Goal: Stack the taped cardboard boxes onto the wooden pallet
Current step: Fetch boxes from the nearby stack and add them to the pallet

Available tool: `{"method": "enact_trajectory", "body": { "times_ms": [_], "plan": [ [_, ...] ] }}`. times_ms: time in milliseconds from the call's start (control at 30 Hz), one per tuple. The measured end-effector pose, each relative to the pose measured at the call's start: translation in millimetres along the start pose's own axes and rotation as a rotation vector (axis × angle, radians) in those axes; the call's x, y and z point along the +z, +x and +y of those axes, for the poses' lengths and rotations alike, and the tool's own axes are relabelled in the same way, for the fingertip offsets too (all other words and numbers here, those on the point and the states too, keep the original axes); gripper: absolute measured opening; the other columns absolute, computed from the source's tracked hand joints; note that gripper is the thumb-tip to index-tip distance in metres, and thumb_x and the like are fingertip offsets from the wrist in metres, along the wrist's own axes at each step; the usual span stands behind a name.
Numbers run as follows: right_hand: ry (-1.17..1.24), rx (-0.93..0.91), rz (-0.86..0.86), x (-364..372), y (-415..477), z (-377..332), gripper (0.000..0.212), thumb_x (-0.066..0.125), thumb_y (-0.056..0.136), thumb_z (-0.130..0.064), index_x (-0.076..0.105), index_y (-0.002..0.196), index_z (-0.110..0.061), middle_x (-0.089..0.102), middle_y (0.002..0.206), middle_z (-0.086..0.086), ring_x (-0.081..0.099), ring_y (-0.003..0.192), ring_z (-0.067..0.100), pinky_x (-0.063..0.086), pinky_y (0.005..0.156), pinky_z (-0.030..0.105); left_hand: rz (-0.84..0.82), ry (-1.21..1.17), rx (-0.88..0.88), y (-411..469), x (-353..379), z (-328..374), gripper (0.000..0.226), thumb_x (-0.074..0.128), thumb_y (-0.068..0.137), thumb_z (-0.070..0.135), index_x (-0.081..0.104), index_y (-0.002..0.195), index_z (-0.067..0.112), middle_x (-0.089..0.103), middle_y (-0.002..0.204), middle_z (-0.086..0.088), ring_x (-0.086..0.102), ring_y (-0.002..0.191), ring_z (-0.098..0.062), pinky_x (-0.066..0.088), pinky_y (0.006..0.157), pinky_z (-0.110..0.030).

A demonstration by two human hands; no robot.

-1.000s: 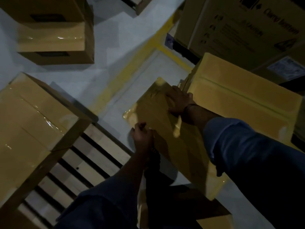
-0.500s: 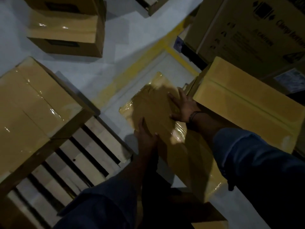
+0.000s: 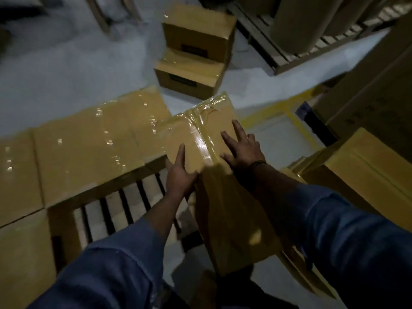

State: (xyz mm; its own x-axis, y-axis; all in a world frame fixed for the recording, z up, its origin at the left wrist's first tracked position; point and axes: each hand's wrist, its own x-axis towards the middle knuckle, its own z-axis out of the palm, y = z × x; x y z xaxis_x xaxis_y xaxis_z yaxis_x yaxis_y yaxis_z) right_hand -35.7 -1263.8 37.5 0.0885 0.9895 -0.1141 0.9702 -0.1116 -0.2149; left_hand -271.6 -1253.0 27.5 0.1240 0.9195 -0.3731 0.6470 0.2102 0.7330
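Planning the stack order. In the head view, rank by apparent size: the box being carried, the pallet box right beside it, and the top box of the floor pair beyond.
1-2. Pallet box and carried box: look about alike; the carried one is nearer, so unranked.
3. Top floor box: smallest, but farthest.

floor point(image 3: 66, 81): grey | yellow painted line point(image 3: 272, 111): right | large roll point(image 3: 296, 21): top right
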Motion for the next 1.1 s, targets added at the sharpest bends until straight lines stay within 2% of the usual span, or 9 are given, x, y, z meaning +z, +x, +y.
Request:
{"method": "enact_trajectory", "body": {
  "times_ms": [167, 333, 500, 800, 1100],
  "plan": [
    [0.058, -0.046, 0.046, -16, -10, -152, 0.073, 0.056, 0.092, -0.060, 0.018, 0.153, -0.049, -0.020, 0.166, -0.013, 0.034, 0.134, 0.043, 0.042, 0.105, 0.057, 0.136, 0.035, -0.013, -37, -136, -48, 0.104, 0.084, 0.084, 0.031, 0.016, 0.161, 0.050, -0.004, 0.171, -0.016, 0.032, 0.149, -0.043, 0.042, 0.111, -0.044],
    [0.108, -0.123, 0.063, -14, -33, -288, 0.084, 0.053, 0.086, -0.070, 0.011, 0.156, -0.048, -0.026, 0.165, -0.014, 0.038, 0.129, 0.039, 0.044, 0.103, 0.053, 0.364, 0.045, -0.016, -89, -245, -112, 0.093, 0.086, 0.083, 0.030, 0.034, 0.159, 0.042, 0.003, 0.171, -0.009, 0.034, 0.149, -0.037, 0.044, 0.111, -0.042],
    [0.146, -0.180, -0.008, 5, -57, -392, 0.092, 0.059, 0.085, -0.071, 0.007, 0.157, -0.049, -0.026, 0.165, -0.015, 0.031, 0.138, 0.042, 0.039, 0.108, 0.057, 0.481, 0.048, -0.088, -133, -314, -176, 0.082, 0.087, 0.082, 0.027, 0.047, 0.153, 0.040, 0.010, 0.171, -0.008, 0.034, 0.149, -0.035, 0.043, 0.112, -0.042],
    [0.149, -0.285, -0.135, 54, -68, -480, 0.089, 0.060, 0.082, -0.072, 0.015, 0.155, -0.048, -0.023, 0.165, -0.013, 0.035, 0.134, 0.045, 0.040, 0.107, 0.057, 0.487, 0.101, -0.235, -172, -361, -259, 0.085, 0.087, 0.081, 0.030, 0.045, 0.153, 0.043, 0.009, 0.171, -0.012, 0.041, 0.146, -0.035, 0.043, 0.112, -0.037],
    [0.172, -0.296, -0.217, 84, -83, -543, 0.092, 0.058, 0.081, -0.075, 0.012, 0.156, -0.048, -0.024, 0.165, -0.013, 0.028, 0.141, 0.049, 0.037, 0.110, 0.060, 0.381, 0.190, -0.339, -186, -407, -318, 0.100, 0.091, 0.076, 0.036, 0.033, 0.156, 0.051, -0.004, 0.172, -0.008, 0.030, 0.150, -0.044, 0.040, 0.117, -0.051]
  ]
}}
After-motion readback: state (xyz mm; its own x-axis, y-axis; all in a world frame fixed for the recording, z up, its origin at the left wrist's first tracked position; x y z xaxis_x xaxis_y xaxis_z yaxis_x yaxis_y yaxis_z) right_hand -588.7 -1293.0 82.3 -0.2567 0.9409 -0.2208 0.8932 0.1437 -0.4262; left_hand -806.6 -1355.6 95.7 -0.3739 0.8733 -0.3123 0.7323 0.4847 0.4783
